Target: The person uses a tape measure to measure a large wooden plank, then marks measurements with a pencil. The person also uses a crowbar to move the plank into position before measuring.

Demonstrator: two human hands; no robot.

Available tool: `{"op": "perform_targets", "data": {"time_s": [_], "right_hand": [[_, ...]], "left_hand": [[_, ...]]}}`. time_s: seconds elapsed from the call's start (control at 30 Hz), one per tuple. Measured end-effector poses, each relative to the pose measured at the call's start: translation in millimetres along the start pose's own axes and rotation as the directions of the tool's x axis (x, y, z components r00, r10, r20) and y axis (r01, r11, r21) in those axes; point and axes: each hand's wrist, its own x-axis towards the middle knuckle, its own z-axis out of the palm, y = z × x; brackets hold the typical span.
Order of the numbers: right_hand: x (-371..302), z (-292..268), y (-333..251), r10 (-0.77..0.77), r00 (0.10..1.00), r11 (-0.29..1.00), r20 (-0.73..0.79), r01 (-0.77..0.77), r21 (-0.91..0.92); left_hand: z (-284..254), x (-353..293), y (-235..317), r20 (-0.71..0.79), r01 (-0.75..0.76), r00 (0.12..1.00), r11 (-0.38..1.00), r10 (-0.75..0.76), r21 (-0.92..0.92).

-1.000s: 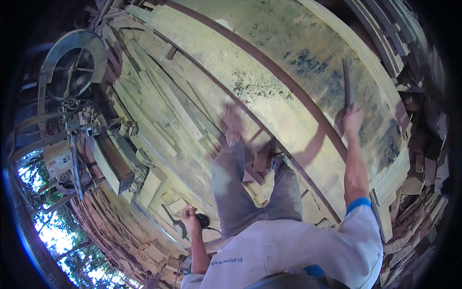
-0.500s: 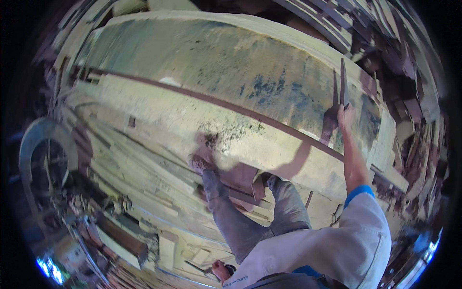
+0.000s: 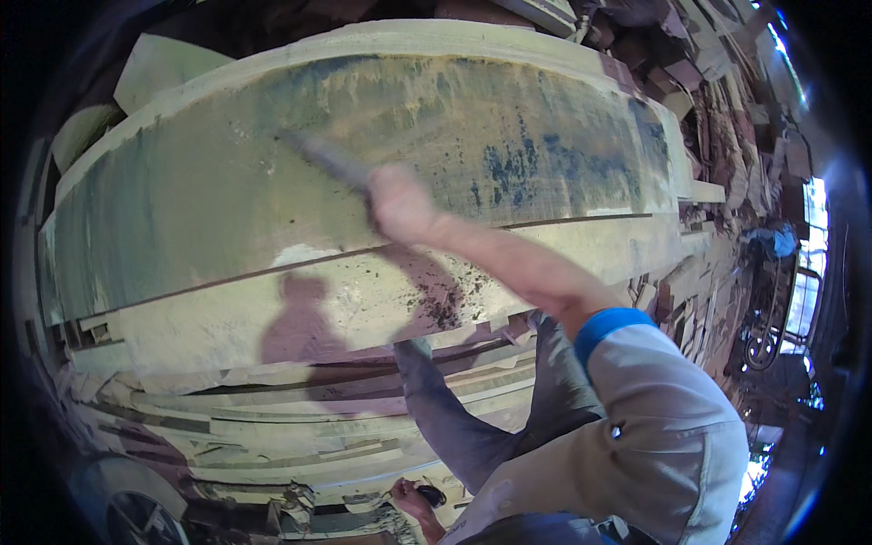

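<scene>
My right hand [image 3: 400, 204] reaches over a large timber slab [image 3: 222, 177] with a stained face. Its fingers are wrapped round a long, narrow, flat grey-brown bar [image 3: 325, 162], smeared by motion; its exact kind does not show. The bar points to the far left, low over or touching the slab, I cannot tell which. Under my forearm, dark crumbs [image 3: 442, 304] lie scattered on the pale near board [image 3: 200, 327]. My left hand [image 3: 409, 498] hangs low by my side, fingers curled; whatever they may hold is hidden. A black round thing sits at its wrist.
Stacked planks [image 3: 300, 422] lie along the near side, by my legs. A large wheel [image 3: 136, 513] stands at the lower left. Wood offcuts [image 3: 718, 136] pile up at the right, and a pale block [image 3: 168, 73] rests behind the slab at the far left.
My right hand has swung with the bar from the slab's right end to its middle, and the bar now points left. The view has turned. My left hand stays low by my side.
</scene>
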Motion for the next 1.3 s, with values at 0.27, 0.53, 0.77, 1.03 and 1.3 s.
{"op": "perform_targets", "data": {"time_s": [0.27, 0.53, 0.77, 1.03, 1.3], "right_hand": [[-20.4, -18.9, 0.5, 0.143, 0.958, 0.987, -0.248, -0.155, -0.031], [56.2, -17.5, 77.4, 0.084, 0.833, 0.857, -0.548, -0.341, -0.387], [37.0, 68.6, -112.1, -0.272, 0.942, 0.858, -0.198, 0.330, 0.393], [-64.7, -79.3, 107.0, 0.684, 0.546, 0.727, -0.484, -0.462, 0.508], [-49.2, -43.8, 236.3, 0.681, 0.441, 0.272, -0.585, -0.893, -0.358]], "left_hand": [[-97.4, 59.8, 48.9, 0.000, -0.083, 0.997, 0.991, 0.083, 0.104], [-113.4, 15.8, -12.1, 0.041, 0.131, 0.989, 0.964, -0.145, 0.231], [-81.0, 58.6, 63.6, 0.196, -0.080, 0.981, 0.945, 0.017, 0.318], [-68.6, 104.0, 118.2, 0.258, -0.197, 0.960, 0.911, 0.106, 0.362], [-120.0, 149.2, 77.2, 0.146, -0.024, 0.989, 0.948, -0.024, 0.318]]}}
